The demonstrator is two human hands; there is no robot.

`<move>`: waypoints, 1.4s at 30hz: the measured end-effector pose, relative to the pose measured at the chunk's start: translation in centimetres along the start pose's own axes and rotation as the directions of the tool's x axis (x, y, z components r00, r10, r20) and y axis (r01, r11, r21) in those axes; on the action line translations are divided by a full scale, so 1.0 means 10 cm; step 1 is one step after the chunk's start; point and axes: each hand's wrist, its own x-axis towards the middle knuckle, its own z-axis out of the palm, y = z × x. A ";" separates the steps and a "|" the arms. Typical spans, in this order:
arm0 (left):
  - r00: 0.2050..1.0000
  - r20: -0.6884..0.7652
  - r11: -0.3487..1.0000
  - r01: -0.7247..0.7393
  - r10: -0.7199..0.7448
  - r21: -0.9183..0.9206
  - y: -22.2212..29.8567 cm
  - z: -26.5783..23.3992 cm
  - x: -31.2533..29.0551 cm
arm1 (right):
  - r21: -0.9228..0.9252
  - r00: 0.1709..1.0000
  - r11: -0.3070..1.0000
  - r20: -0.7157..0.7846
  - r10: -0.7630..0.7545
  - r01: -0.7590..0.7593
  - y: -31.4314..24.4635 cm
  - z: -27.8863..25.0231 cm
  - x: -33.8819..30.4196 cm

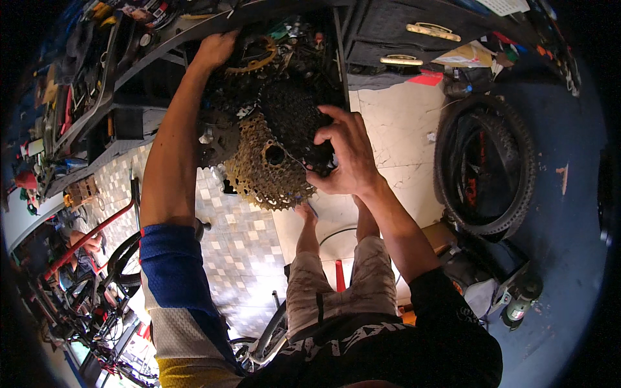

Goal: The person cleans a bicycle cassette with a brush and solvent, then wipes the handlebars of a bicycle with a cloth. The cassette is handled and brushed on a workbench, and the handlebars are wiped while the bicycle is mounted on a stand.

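My right hand (346,152) curls its fingers and thumb around the right rim of a black bicycle cassette (291,113). A large gold-brown cassette (259,171) with a dark centre hole lies against it, lower and to the left. At the far edge of an open drawer filled with parts, my left hand (217,50) touches the dark frame; its fingertips are hidden. Close to that hand, a gold chainring (255,58) lies among the drawer's parts. A dark toothed part (220,139) sits left of the gold-brown cassette.
Closed drawers with pale handles (433,31) are at the far right. Bicycle tyres (485,168) lie on the right, beyond pale floor tiles (401,142). A cluttered shelf (90,97) and several bicycle parts fill the left side. My legs stand below the cassettes.
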 end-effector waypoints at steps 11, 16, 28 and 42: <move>0.983 0.132 0.929 -0.162 0.124 0.332 0.60 0.20 -0.12 | -0.055 0.999 0.998 -0.040 -0.035 0.032 -0.01 0.01 0.01; 0.981 0.050 0.910 -0.195 0.190 0.367 0.88 0.35 0.08 | -0.063 1.000 0.998 0.012 -0.004 0.005 -0.01 -0.01 0.01; 0.963 0.252 0.884 -0.194 0.091 0.425 0.77 0.18 0.14 | -0.071 0.999 0.997 0.034 -0.017 0.019 -0.02 0.01 0.02; 0.845 0.155 0.799 -0.535 0.512 0.274 0.79 -0.13 -0.98 | -0.090 0.999 0.996 -0.013 -0.030 0.029 -0.01 0.01 -0.02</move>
